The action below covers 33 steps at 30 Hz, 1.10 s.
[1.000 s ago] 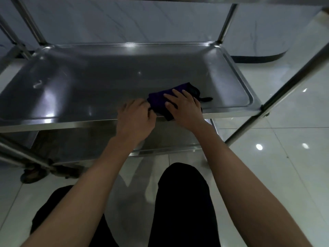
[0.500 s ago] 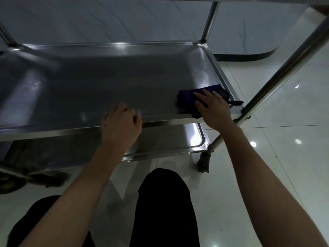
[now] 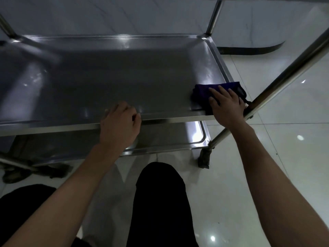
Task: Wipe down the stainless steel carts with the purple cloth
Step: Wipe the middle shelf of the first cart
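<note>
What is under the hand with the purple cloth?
The purple cloth lies flat under the right hand, at the near right corner of the cart's middle shelf. The hand and cloth hide the steel beneath.

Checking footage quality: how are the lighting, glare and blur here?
Head view: dim overall; glare streaks on the cart shelf and bright spots on the floor tiles; the shelf's left end smears with blur; wide-angle bending curves the cart post; the purple cloth reads nearly black.

Cloth at the near right corner of the cart shelf.
The cloth (image 3: pixel 204 91) is pressed under the right hand (image 3: pixel 227 106), just beside the right post (image 3: pixel 288 68); the shelf (image 3: pixel 115 77) front edge is held by the left hand (image 3: pixel 118 125), with a lower shelf (image 3: pixel 199 134) beneath.
</note>
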Each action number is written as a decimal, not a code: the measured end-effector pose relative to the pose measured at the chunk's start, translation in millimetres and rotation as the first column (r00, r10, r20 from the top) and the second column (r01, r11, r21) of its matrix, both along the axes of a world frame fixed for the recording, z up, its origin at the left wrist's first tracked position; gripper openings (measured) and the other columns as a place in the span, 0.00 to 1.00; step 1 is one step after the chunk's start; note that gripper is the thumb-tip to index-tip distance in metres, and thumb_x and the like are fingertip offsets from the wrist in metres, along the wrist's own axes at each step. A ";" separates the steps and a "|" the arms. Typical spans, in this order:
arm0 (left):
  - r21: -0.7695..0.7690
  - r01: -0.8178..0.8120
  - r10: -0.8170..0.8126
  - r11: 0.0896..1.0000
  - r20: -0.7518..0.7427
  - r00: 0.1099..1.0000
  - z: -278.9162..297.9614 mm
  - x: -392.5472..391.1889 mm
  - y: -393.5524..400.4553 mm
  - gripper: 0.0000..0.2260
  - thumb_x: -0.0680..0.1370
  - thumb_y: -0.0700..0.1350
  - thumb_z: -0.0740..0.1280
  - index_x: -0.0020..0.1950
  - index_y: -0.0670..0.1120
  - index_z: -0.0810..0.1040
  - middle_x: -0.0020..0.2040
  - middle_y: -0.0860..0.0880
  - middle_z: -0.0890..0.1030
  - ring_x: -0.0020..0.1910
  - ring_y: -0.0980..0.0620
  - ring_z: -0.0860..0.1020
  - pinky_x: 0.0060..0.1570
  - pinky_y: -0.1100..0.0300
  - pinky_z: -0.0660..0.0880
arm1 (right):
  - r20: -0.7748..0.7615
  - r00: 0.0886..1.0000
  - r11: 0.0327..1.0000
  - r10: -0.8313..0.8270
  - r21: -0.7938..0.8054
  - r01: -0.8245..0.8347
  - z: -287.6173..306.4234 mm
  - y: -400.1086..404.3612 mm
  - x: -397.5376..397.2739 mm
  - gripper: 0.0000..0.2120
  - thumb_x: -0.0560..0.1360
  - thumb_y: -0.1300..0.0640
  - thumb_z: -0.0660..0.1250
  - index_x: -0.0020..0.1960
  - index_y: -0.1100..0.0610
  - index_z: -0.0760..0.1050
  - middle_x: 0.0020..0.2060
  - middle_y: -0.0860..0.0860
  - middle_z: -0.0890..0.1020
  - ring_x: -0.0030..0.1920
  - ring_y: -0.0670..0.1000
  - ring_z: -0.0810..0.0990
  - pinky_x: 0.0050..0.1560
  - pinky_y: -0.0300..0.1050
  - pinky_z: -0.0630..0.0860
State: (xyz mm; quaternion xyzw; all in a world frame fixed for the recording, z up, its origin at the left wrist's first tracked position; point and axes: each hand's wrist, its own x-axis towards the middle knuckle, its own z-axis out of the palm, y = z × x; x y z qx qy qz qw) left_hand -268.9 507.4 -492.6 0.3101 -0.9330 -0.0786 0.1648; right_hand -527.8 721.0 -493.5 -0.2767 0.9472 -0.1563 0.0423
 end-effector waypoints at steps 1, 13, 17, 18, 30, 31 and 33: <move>0.000 0.003 -0.003 1.000 -0.004 1.000 0.4 2.5 -0.5 0.11 0.80 0.49 0.64 0.45 0.44 0.81 0.50 0.46 0.78 0.48 0.42 0.78 0.52 0.44 0.76 | -0.005 1.000 1.000 -0.009 0.001 0.009 -0.6 0.0 2.7 0.22 0.83 0.42 0.50 0.77 0.38 0.60 0.79 0.46 0.60 0.80 0.52 0.50 0.77 0.60 0.45; 0.046 -0.019 0.017 0.999 0.041 0.999 11.3 27.7 -61.7 0.11 0.77 0.57 0.67 0.53 0.53 0.83 0.60 0.49 0.78 0.62 0.41 0.74 0.60 0.44 0.73 | -0.009 1.000 0.987 -0.028 0.156 0.029 -0.8 -20.0 17.2 0.23 0.83 0.45 0.47 0.79 0.40 0.56 0.81 0.46 0.54 0.80 0.55 0.46 0.76 0.66 0.46; 0.018 -0.001 0.001 1.000 -0.003 1.000 2.1 37.5 -58.3 0.12 0.79 0.56 0.65 0.53 0.52 0.84 0.56 0.47 0.81 0.56 0.39 0.77 0.55 0.46 0.75 | 0.023 0.999 0.990 -0.044 0.136 0.040 1.7 -47.1 34.6 0.25 0.82 0.48 0.50 0.79 0.42 0.54 0.81 0.47 0.52 0.80 0.57 0.45 0.74 0.69 0.47; 0.007 0.001 -0.001 1.000 -0.015 1.000 0.4 39.9 -58.6 0.12 0.79 0.56 0.66 0.55 0.52 0.84 0.57 0.47 0.81 0.57 0.40 0.77 0.56 0.46 0.74 | 0.031 0.999 0.993 -0.034 0.117 0.030 2.1 -57.0 39.7 0.26 0.82 0.48 0.51 0.79 0.41 0.54 0.81 0.47 0.52 0.80 0.56 0.45 0.74 0.69 0.47; 0.085 -0.008 0.004 0.996 0.046 0.999 -8.8 59.4 -81.9 0.16 0.79 0.61 0.63 0.61 0.56 0.82 0.64 0.46 0.75 0.65 0.41 0.71 0.64 0.43 0.66 | 0.098 0.943 0.941 0.318 0.091 -0.327 -5.6 -210.8 110.0 0.25 0.83 0.44 0.48 0.79 0.38 0.52 0.81 0.46 0.50 0.80 0.57 0.42 0.74 0.68 0.42; 0.082 -0.007 0.004 0.997 0.044 0.999 -9.0 60.2 -82.9 0.16 0.79 0.61 0.63 0.61 0.56 0.83 0.64 0.46 0.76 0.64 0.41 0.72 0.64 0.43 0.66 | 0.103 0.932 0.930 0.347 0.093 -0.356 -5.7 -222.0 116.0 0.24 0.83 0.44 0.48 0.79 0.37 0.52 0.81 0.46 0.49 0.80 0.57 0.42 0.74 0.68 0.42; 0.065 0.001 -0.004 0.998 0.042 0.999 -9.0 61.9 -84.6 0.16 0.80 0.62 0.63 0.60 0.55 0.83 0.64 0.47 0.77 0.64 0.42 0.73 0.63 0.44 0.67 | 0.122 0.903 0.903 0.411 0.085 -0.422 -5.2 -244.8 128.9 0.24 0.83 0.44 0.48 0.78 0.36 0.53 0.81 0.45 0.49 0.80 0.57 0.41 0.74 0.68 0.41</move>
